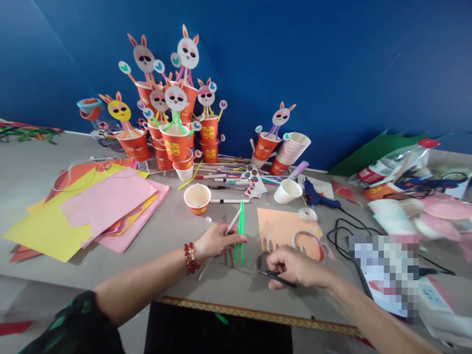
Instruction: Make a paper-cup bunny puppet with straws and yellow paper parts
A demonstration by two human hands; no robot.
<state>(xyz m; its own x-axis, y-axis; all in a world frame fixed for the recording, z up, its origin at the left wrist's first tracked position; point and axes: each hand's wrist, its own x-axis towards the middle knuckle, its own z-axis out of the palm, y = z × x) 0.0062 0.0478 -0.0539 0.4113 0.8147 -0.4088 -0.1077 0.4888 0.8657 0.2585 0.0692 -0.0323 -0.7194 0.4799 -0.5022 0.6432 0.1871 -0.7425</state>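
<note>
My left hand (224,240), with a red bead bracelet at the wrist, is closed over the table. Its fingers pinch bright green pipe cleaners (241,221), which stand nearly upright with ends showing below the thumb. A thin white stick (233,220) slants through the same grip, its lower end near the table's front. To the right, my right hand (289,268) is closed around black-handled scissors (280,279). Their metal tips point left toward the green pipe cleaners, apart from them. Fingers partly cover the scissors, and the tips are blurred.
Rabbit-faced red paper cups (176,147) stand stacked at the back. Coloured paper sheets (106,206) lie left. Near the middle are a paper cup (197,196), pens and an orange sheet (275,223). A blue glue gun (319,195) with a trailing cord lies right.
</note>
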